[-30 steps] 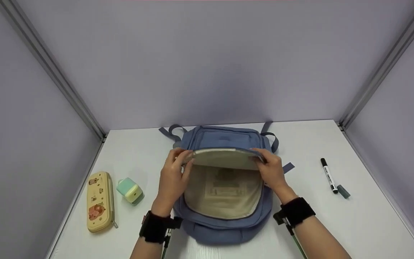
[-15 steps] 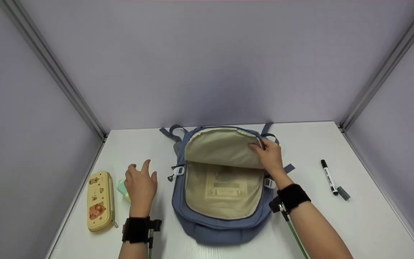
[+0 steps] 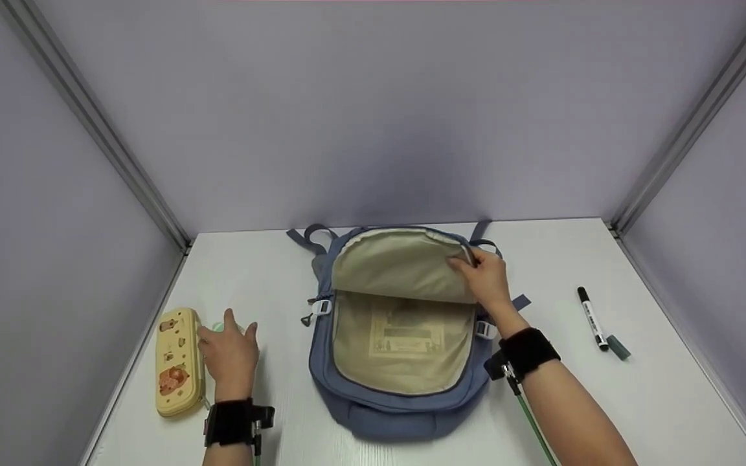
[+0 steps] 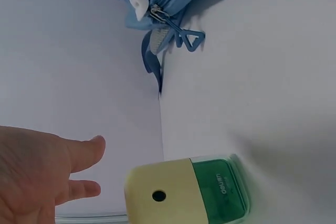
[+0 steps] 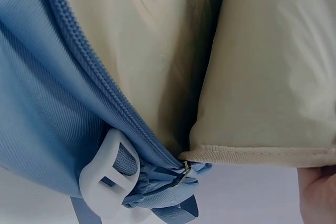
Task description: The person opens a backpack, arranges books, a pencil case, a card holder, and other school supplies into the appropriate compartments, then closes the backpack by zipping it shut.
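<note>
A blue backpack lies unzipped on the white table, its beige lining showing. My right hand pinches the edge of its raised front flap; in the right wrist view only a bit of that hand shows, under the flap's hem. To the left, my left hand hovers with fingers spread over a yellow and green pencil sharpener, hiding most of it in the head view. A gap separates hand and sharpener in the left wrist view.
Left of the left hand lies a yellow pencil case with a zip. A black-and-white marker and a small dark green block lie on the right. Grey panels wall in the table.
My left hand has let go of the flap and moved left and down to the pencil sharpener. The flap has folded further back, with my right hand still holding its edge.
</note>
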`<state>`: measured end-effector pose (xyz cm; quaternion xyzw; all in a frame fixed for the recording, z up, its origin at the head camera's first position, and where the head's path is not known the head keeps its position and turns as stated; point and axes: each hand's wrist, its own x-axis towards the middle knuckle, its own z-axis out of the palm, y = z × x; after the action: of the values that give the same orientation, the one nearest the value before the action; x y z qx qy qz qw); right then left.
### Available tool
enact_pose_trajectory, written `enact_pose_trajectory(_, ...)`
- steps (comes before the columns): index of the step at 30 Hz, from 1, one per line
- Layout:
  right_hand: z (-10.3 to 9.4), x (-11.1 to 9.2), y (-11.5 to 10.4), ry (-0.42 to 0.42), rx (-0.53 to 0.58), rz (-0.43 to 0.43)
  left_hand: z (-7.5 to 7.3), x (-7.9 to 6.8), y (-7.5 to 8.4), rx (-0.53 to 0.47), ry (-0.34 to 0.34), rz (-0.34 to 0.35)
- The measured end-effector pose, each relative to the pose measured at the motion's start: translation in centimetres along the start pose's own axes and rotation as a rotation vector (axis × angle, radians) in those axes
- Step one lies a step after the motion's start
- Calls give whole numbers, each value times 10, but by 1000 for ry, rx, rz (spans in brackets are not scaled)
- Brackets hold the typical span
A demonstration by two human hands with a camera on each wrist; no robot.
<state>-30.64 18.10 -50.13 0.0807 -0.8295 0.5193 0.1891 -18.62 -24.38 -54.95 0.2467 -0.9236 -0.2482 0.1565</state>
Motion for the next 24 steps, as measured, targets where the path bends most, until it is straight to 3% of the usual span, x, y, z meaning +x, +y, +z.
enact_pose_trajectory(11, 0, -4, 2, -23, 6, -33, 0, -4, -14, -17, -84, 29)
enact_pose_trajectory(18, 1, -3, 3, -26, 22, -53, -4, 3, -15, -60, -211, -22)
enact_pose_trajectory(24, 0, -3, 2, -23, 31, -63, -10, 12, -16, -26, -310, -39)
